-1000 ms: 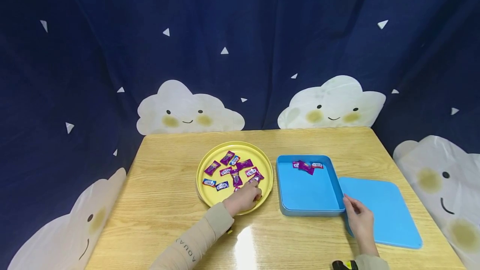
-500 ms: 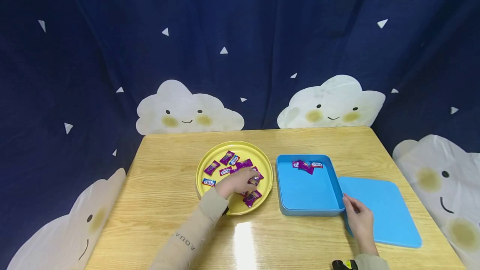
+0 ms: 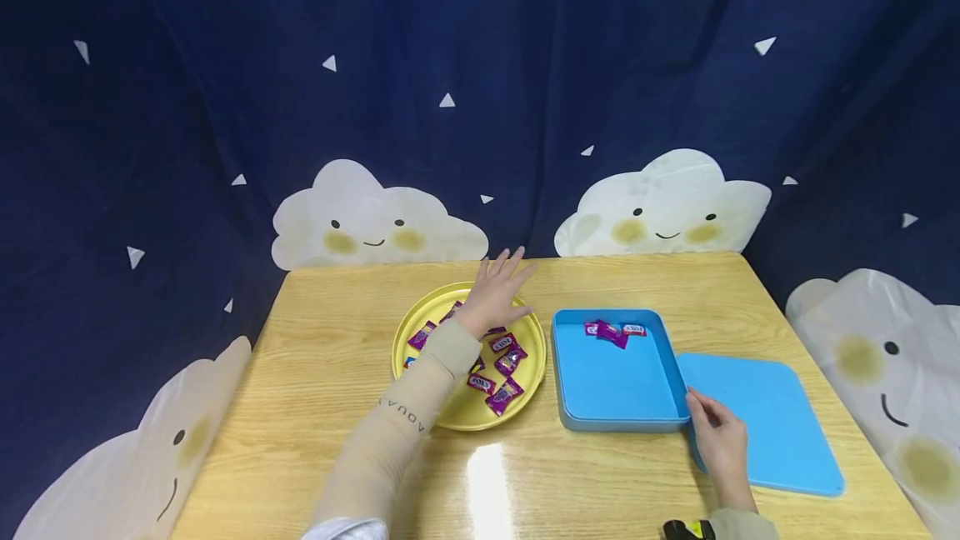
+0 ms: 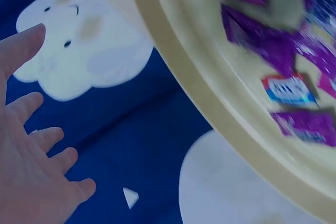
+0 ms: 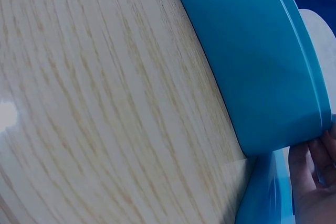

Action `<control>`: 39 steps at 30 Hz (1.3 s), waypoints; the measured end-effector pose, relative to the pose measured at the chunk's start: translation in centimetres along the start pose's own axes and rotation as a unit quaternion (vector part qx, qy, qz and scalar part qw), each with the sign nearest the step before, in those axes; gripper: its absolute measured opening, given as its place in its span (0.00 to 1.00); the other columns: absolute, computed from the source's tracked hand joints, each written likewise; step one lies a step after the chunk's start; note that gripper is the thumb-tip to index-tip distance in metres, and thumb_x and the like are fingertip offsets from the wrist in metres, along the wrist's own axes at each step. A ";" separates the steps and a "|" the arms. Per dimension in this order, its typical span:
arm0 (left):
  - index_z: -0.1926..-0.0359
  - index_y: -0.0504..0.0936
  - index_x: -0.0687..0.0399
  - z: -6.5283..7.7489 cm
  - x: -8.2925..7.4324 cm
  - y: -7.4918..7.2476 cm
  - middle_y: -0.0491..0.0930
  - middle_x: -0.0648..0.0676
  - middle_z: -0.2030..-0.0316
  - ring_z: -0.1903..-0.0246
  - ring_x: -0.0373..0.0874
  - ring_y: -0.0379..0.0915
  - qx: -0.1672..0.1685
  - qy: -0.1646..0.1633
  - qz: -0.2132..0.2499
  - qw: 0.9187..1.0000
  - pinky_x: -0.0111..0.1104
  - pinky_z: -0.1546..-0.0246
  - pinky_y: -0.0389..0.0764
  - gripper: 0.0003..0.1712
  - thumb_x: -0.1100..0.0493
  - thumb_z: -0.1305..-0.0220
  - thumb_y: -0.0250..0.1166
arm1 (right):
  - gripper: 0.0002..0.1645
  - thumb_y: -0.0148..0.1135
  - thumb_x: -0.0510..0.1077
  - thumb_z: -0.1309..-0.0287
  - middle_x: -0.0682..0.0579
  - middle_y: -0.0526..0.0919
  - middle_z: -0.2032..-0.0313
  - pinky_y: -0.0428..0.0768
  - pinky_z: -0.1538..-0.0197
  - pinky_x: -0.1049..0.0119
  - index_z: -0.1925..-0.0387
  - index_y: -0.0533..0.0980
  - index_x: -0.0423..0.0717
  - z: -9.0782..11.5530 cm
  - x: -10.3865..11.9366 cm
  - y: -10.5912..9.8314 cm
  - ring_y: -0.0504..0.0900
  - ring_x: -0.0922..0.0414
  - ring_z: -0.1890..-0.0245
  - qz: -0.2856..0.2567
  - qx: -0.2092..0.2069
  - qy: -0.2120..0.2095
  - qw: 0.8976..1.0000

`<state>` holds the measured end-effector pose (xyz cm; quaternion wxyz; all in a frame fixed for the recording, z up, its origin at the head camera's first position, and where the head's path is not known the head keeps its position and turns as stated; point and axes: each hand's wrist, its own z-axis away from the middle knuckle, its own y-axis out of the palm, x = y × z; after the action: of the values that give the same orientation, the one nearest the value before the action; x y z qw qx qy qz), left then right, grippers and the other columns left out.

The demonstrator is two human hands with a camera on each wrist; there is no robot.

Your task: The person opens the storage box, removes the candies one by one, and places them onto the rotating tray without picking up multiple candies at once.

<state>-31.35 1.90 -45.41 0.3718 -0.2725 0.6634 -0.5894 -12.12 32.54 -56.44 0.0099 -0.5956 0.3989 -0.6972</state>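
My left hand (image 3: 495,300) is held over the back rim of a round yellow tray (image 3: 468,418), fingers spread and nothing in them. In the left wrist view the same bare palm (image 4: 31,171) appears beside the tray's rim. Several wrapped candies lie on the tray, among them a purple candy (image 3: 504,397) and a red-and-blue one (image 4: 289,88); my forearm hides some. With thumb and fingers, my right hand (image 3: 722,444) pinches the rim of a blue box (image 3: 622,390) near its front right corner. Along the box's back wall lie a purple candy (image 3: 612,334) and two others.
A flat blue lid (image 3: 783,440) lies on the wooden table (image 3: 322,373) to the right of the box, partly under my right hand. The tray stands left of the box with a narrow gap between. A dark blue curtain (image 3: 420,40) hangs behind the table.
My left hand has moved from among the candies to the tray's back rim, its fingers now spread. Candies have shifted, with a purple one now near the front. The right hand stays put.
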 end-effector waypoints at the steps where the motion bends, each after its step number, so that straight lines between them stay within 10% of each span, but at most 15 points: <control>1: 0.30 0.51 0.41 -0.5 -0.4 0.2 0.40 0.52 0.29 0.30 0.50 0.32 0.002 0.004 -0.002 1.000 0.50 0.33 0.37 0.42 0.42 0.42 0.59 | 0.27 0.50 0.55 0.37 0.39 0.77 0.53 0.69 0.71 0.78 0.49 0.76 0.38 0.0 0.0 0.0 0.67 0.72 0.65 -0.001 -0.002 -0.005 1.000; 28: 0.34 0.62 0.38 -7.4 -13.0 6.5 0.61 0.45 0.36 0.39 0.40 0.58 0.094 0.085 -0.058 0.990 0.30 0.42 0.66 0.30 0.46 0.37 0.56 | 0.25 0.49 0.53 0.36 0.39 0.77 0.51 0.65 0.67 0.87 0.48 0.75 0.39 -0.1 0.4 -0.4 0.63 0.82 0.69 0.003 0.021 0.013 1.000; 39: 0.39 0.68 0.39 -8.0 -14.2 8.5 0.71 0.41 0.44 0.44 0.36 0.66 0.155 -0.004 -0.041 0.987 0.31 0.48 0.72 0.26 0.49 0.38 0.58 | 0.24 0.50 0.52 0.37 0.39 0.77 0.52 0.66 0.68 0.85 0.48 0.75 0.39 -0.1 0.3 -0.4 0.64 0.81 0.69 0.000 0.013 0.011 1.000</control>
<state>-29.07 19.18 -51.09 0.3880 -0.2405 0.5508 -0.6987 -12.14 32.74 -55.98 0.0133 -0.5874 0.3900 -0.7090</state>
